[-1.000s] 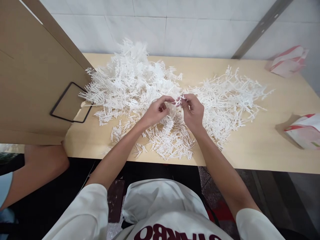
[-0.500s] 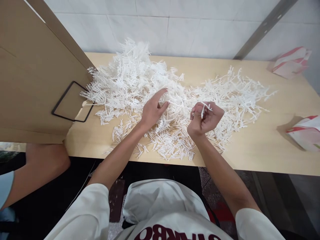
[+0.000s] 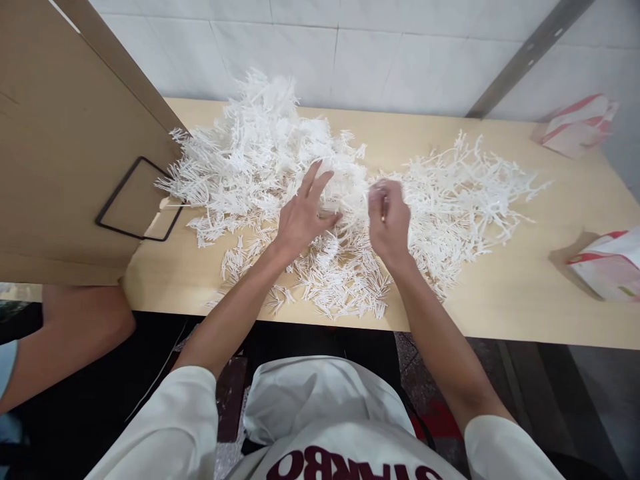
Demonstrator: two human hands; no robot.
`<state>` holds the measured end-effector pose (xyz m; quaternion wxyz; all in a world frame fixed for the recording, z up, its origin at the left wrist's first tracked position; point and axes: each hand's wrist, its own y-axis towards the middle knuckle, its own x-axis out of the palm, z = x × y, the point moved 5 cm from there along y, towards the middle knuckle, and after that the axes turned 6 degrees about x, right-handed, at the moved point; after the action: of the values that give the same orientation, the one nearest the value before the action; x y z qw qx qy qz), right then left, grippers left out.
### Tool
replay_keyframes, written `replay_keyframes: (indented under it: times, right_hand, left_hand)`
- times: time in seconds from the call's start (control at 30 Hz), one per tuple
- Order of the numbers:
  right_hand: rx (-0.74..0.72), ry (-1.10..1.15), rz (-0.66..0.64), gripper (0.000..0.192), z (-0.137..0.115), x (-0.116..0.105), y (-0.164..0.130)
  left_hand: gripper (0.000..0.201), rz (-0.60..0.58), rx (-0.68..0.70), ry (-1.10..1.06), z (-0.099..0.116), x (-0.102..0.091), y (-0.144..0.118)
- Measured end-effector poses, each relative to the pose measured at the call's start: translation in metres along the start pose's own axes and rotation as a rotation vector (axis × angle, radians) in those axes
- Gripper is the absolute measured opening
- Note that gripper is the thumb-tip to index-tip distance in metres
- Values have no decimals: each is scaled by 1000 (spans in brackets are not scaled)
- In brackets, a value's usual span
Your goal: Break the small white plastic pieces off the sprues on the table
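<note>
At centre, the left hand [image 3: 303,217] is spreading wide over white branching pieces [image 3: 353,183]; just right, the blurred right hand [image 3: 393,223] is curling, whether around anything I cannot tell. The pieces are lying heaped across mid-frame on the table [image 3: 505,293]; behind, tiled wall [image 3: 370,57] is filling the top.

Left hand [image 3: 301,219], fingers spread, over the near edge of a tall heap of white branched sprigs [image 3: 265,150]; right hand [image 3: 391,227], curled and blurred, beside a lower pile [image 3: 465,197] on a pale wood-look table [image 3: 510,290]. Cardboard [image 3: 60,133] stands left; red-and-white packets [image 3: 580,127], right.
</note>
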<state>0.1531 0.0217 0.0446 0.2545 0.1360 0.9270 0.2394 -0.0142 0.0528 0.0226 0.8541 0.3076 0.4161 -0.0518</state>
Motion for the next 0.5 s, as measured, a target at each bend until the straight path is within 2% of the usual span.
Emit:
replay_keyframes:
  times: [0.07, 0.2, 0.33, 0.43, 0.5]
  right_hand:
    - [-68, -209, -134, 23, -5, 10, -4]
    - [-48, -415, -246, 20, -3, 19, -7]
    - [38, -475, -271, 12, 2, 17, -6]
    - [59, -423, -308, 22, 4, 12, -4]
    - [69, -263, -331, 32, 5, 9, -2]
  left_hand:
    - [77, 50, -32, -6, -5, -2, 0]
    - [72, 149, -35, -84, -8, -5, 0]
    - [68, 221, -41, -147, -12, -8, -1]
    - [65, 257, -80, -139, -20, -13, -1]
    - [66, 280, -98, -126, -27, -16, 0]
